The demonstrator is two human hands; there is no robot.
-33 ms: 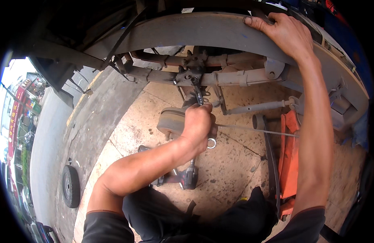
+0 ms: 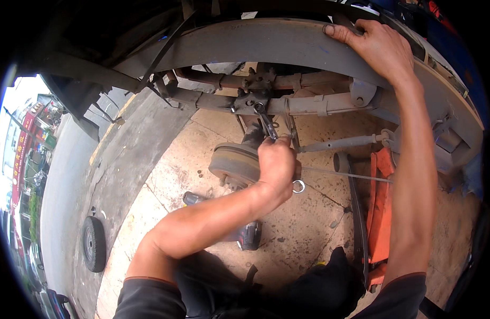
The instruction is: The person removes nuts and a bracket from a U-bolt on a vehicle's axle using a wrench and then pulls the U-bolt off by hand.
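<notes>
My left hand [image 2: 278, 164] is closed round the middle of a ring spanner [image 2: 267, 123]. The spanner's upper ring sits at a nut on the clamp plate [image 2: 249, 101] of a leaf spring [image 2: 300, 105]. Its lower ring sticks out below my fist. My right hand [image 2: 380, 50] grips the top edge of the dark frame rail [image 2: 245, 45], with the thumb on its face; the fingertips are hidden behind the edge. A rusty brake drum [image 2: 235, 162] is just left of my left hand.
A cordless impact driver [image 2: 250, 235] lies on the floor, partly behind my left forearm. An orange-red jack [image 2: 380, 204] stands at the right beside my right forearm. A thin rod [image 2: 343, 173] runs across to it. A tyre [image 2: 94, 243] lies on the pavement at the left.
My left hand has swung to the right with the spanner, whose handle now slants more. My right hand keeps its place on the frame rail.
</notes>
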